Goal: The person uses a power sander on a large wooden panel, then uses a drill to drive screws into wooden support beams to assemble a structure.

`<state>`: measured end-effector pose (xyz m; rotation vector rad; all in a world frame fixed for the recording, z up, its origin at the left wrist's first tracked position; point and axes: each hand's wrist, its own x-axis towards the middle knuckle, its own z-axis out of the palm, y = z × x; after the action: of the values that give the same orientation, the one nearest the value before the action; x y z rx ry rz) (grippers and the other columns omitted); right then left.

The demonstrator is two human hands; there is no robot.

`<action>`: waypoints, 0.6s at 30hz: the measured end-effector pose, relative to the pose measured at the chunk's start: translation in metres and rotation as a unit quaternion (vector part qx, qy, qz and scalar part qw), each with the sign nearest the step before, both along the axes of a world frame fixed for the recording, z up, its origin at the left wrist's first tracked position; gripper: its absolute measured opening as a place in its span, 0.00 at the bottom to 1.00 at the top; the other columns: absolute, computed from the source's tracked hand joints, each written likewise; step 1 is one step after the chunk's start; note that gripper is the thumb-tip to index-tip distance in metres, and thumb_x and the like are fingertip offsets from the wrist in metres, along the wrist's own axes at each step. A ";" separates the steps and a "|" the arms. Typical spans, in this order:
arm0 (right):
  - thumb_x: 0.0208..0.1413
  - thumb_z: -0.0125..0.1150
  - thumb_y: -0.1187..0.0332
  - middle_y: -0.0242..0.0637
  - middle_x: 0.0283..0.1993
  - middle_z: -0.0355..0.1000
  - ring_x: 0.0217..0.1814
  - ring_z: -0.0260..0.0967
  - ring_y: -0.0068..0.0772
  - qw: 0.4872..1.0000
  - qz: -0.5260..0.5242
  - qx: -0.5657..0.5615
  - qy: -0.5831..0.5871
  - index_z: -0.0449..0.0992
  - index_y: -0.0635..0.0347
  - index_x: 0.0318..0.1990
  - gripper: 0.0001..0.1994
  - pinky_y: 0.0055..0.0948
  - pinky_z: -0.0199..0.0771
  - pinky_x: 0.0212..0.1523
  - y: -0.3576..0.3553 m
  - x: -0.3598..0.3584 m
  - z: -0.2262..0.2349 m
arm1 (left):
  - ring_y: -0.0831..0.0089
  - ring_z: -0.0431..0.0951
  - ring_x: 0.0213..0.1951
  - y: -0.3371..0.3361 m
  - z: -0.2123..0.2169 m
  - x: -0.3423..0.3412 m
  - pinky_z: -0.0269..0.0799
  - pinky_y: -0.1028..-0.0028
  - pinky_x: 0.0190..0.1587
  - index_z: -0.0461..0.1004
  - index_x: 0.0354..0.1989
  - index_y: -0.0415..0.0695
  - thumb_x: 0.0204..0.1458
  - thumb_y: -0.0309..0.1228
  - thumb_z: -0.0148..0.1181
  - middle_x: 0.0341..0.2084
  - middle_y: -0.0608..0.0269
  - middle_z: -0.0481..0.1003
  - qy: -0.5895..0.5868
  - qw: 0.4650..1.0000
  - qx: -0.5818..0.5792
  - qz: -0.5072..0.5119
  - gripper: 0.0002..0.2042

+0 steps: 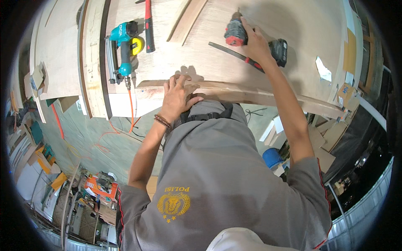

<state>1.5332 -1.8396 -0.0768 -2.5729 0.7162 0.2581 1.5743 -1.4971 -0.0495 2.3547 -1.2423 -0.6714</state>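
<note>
My right hand [256,42] is wrapped round the handle of a cordless drill [236,32] with a dark body, red part and black battery, which lies on the pale plywood worktop. Beside that hand lies a flat, file-like tool [230,51] with a red and black handle. At the worktop's near edge my left hand [178,95] rests on a long wooden strip [234,93], fingers spread and thumb along the near side. The strip runs past my waist to the right, with my right forearm above it.
A teal nail gun [124,50] with an orange air hose [131,104] lies at left, next to a hammer [149,29]. Two narrow boards [186,23] lie at the far middle. Long planks [95,58] border the left. A white scrap [323,69] sits at right. A blue container [272,157] stands below.
</note>
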 end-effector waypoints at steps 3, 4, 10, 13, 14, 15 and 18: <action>0.46 0.68 0.73 0.60 0.55 0.68 0.57 0.71 0.65 0.998 0.027 -0.021 -0.054 0.53 0.33 0.76 0.48 0.53 0.74 0.57 -0.006 -0.009 -0.020 | 0.55 0.62 0.57 -0.011 -0.003 0.001 0.58 0.54 0.60 0.83 0.50 0.56 0.51 0.53 0.67 0.55 0.62 0.68 0.005 0.997 -0.007 -0.081 0.22; 0.45 0.69 0.73 0.57 0.56 0.68 0.59 0.70 0.62 0.999 0.029 -0.007 -0.034 0.53 0.33 0.76 0.49 0.51 0.74 0.58 -0.009 -0.011 -0.024 | 0.55 0.62 0.57 -0.020 -0.002 0.001 0.58 0.54 0.60 0.83 0.51 0.55 0.52 0.53 0.67 0.56 0.62 0.68 0.028 0.995 0.002 -0.099 0.22; 0.47 0.72 0.70 0.50 0.57 0.67 0.60 0.69 0.53 0.991 0.039 -0.064 -0.107 0.60 0.36 0.74 0.44 0.48 0.70 0.60 0.000 -0.029 -0.021 | 0.53 0.62 0.61 -0.071 0.009 -0.012 0.57 0.53 0.64 0.81 0.54 0.53 0.57 0.55 0.61 0.59 0.58 0.67 0.122 0.973 0.040 -0.191 0.24; 0.49 0.72 0.65 0.47 0.57 0.68 0.61 0.66 0.49 0.987 0.024 -0.063 -0.144 0.68 0.41 0.70 0.37 0.49 0.65 0.62 -0.003 -0.049 -0.005 | 0.53 0.62 0.61 -0.096 0.011 -0.028 0.57 0.53 0.65 0.80 0.55 0.52 0.59 0.54 0.60 0.59 0.57 0.67 0.118 0.968 0.048 -0.215 0.24; 0.49 0.71 0.65 0.47 0.56 0.68 0.61 0.67 0.48 0.983 0.018 -0.074 -0.165 0.69 0.42 0.69 0.36 0.48 0.65 0.62 -0.003 -0.057 -0.003 | 0.53 0.62 0.61 -0.100 0.007 -0.035 0.57 0.54 0.65 0.80 0.55 0.52 0.59 0.54 0.59 0.58 0.57 0.68 0.119 0.968 0.038 -0.219 0.23; 0.50 0.71 0.65 0.47 0.56 0.68 0.61 0.67 0.48 0.979 0.011 -0.094 -0.181 0.70 0.43 0.68 0.34 0.48 0.65 0.62 -0.008 -0.069 0.005 | 0.53 0.63 0.60 -0.108 0.005 -0.041 0.57 0.54 0.65 0.80 0.55 0.52 0.59 0.54 0.59 0.57 0.56 0.68 0.122 0.966 0.021 -0.226 0.23; 0.51 0.69 0.65 0.45 0.54 0.69 0.59 0.67 0.46 0.976 -0.018 -0.041 -0.214 0.78 0.49 0.60 0.25 0.48 0.64 0.61 -0.006 -0.110 0.024 | 0.52 0.63 0.59 -0.125 -0.002 -0.054 0.58 0.54 0.63 0.79 0.55 0.52 0.59 0.53 0.60 0.58 0.56 0.68 0.126 0.964 0.018 -0.233 0.23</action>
<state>1.4235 -1.8461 -0.0528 -2.5605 0.6184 -0.3380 1.5207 -1.6221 -0.0518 1.9301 -1.6841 -1.1085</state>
